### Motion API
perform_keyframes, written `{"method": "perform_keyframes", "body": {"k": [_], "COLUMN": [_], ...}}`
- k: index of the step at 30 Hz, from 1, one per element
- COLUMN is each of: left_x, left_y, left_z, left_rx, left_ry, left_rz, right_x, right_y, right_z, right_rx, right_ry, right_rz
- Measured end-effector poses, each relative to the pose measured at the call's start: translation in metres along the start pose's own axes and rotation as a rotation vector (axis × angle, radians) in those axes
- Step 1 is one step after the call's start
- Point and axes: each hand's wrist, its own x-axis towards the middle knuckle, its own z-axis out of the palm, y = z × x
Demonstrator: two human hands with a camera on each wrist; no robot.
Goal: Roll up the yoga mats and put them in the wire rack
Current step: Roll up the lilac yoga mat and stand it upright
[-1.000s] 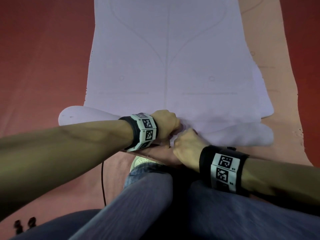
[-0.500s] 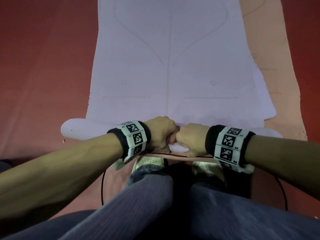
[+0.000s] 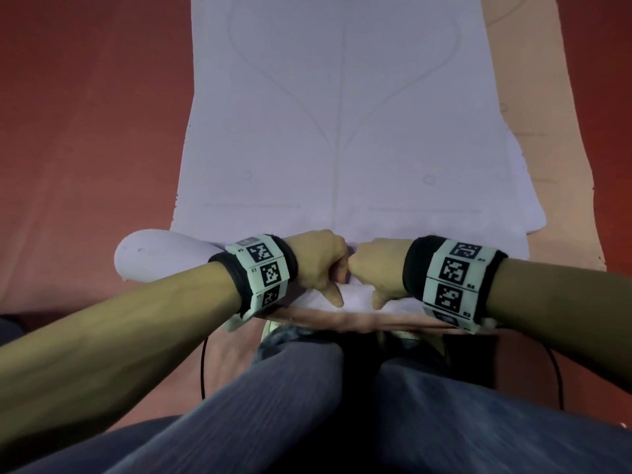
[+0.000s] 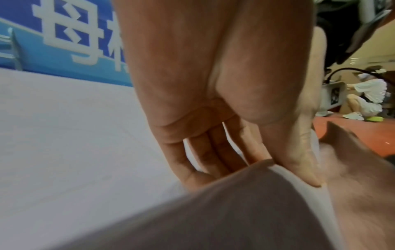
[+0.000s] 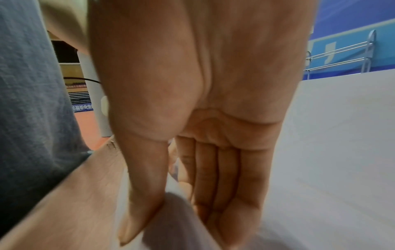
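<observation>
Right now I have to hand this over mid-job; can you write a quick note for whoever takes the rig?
Left hand: grips the rolled end of the lilac mat, thumb on the near side, fingers over the top.
Right hand: same grip, right beside the left, at the middle of the roll.
Mats: the lilac one lies on a peach mat on the red floor; the wire rack stands past the mat's far end.
Done: only the first few turns of the lilac mat.
Left: finish rolling it, roll the peach one, put both in the rack.
</observation>
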Motion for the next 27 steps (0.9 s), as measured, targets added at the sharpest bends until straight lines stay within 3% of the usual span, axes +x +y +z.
{"method": "perform_keyframes", "body": {"k": [4,13,21,27], "left_x": [-0.007,-0.015,-0.010,-0.009], "left_y": [0.005,0.014,-0.001,-0.014], "left_z": [0.009,0.024,0.012,0.013], "left_rx": [0.047,0.225,0.009,-0.180], "left_ry": [0.031,0.154,0.168,0.189], "left_rz": [0.015,0.063,-0.041,-0.083], "right_x": [0.001,-0.001,-0.023,-0.021], "right_y": [-0.007,0.003,-0.017,-0.019], "right_z": [0.004,0.004,0.010,0.021], "right_rx": [-0.002,0.094,0.057,0.075], "right_ry": [-0.046,0.006,0.144,0.102], "right_rz": [0.000,0.068,0.114,0.176]}}
